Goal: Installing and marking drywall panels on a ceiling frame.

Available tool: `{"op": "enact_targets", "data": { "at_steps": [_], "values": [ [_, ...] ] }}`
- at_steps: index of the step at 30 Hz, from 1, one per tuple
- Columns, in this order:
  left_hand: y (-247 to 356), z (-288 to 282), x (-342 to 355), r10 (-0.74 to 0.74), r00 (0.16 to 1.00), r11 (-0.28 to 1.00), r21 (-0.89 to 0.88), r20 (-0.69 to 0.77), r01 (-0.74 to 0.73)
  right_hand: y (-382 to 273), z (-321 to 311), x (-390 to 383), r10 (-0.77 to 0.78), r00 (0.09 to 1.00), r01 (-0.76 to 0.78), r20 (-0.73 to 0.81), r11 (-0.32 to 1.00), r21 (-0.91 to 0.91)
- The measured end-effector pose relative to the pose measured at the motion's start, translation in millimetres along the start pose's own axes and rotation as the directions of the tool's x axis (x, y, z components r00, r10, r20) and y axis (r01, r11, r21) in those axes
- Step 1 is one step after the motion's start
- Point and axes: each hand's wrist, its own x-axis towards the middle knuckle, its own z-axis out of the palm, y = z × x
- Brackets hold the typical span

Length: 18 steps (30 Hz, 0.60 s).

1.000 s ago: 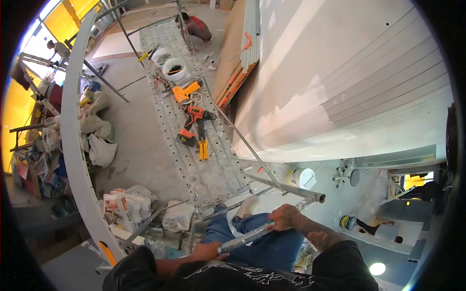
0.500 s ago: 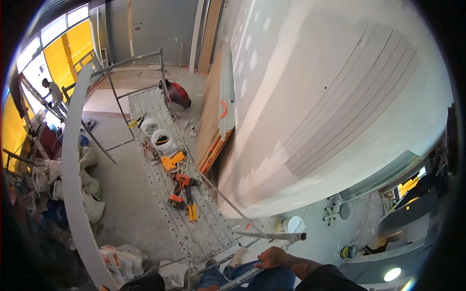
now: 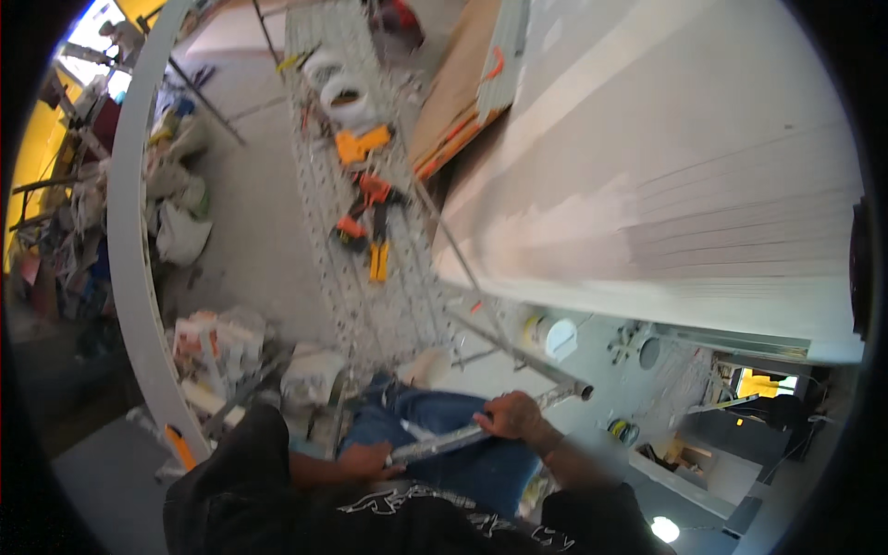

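Note:
My right hand is wrapped around a paint-spattered metal scaffold rail that crosses in front of my jeans. At the rail's left end my left hand is closed around it, its fingers slightly blurred. Ahead of me stretches a perforated metal scaffold plank. On it lie an orange-and-black cordless drill, a yellow power tool and a tool with yellow handles. Two white buckets stand farther along, the nearer bucket holding dark items that I cannot make out.
A large plastered wall rises at the right. Along the left runs a long pale strip, beside piled sacks. One person is low beside the plank's far end; another person is at the far left. A white bucket stands below, right.
My view has tipped downward, so the plank and tools appear higher and my lap shows. My left hand, at most barely visible before, is now seen on the rail. The right keeps its grip.

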Motion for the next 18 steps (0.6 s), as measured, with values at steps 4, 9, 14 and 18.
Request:
{"op": "enact_targets", "data": {
  "at_steps": [4, 9, 14, 18],
  "values": [
    [9.0, -4.8, -8.5, 0.023, 0.995, 0.996, -0.081, -0.099, -0.031, -0.1, -2.0, 7.1, -0.061, 0.997, 0.061, -0.048, 0.998, 0.004],
    [2.2, -7.3, -5.0, 0.004, 1.000, 0.995, -0.097, 0.018, -0.003, 6.4, -0.8, 14.7, -0.089, 0.993, 0.090, -0.075, 0.996, 0.005],
    [-5.1, 2.0, 0.4, -0.003, 0.999, 0.997, -0.072, 0.036, 0.005, 8.5, 2.0, 19.3, -0.086, 0.993, 0.089, -0.077, 0.995, 0.042],
    [-6.8, 11.4, 0.4, 0.002, 1.000, 0.997, -0.075, -0.005, -0.003, 6.1, -7.0, 20.4, -0.067, 0.998, 0.067, 0.008, 0.995, 0.070]
  ]
}}
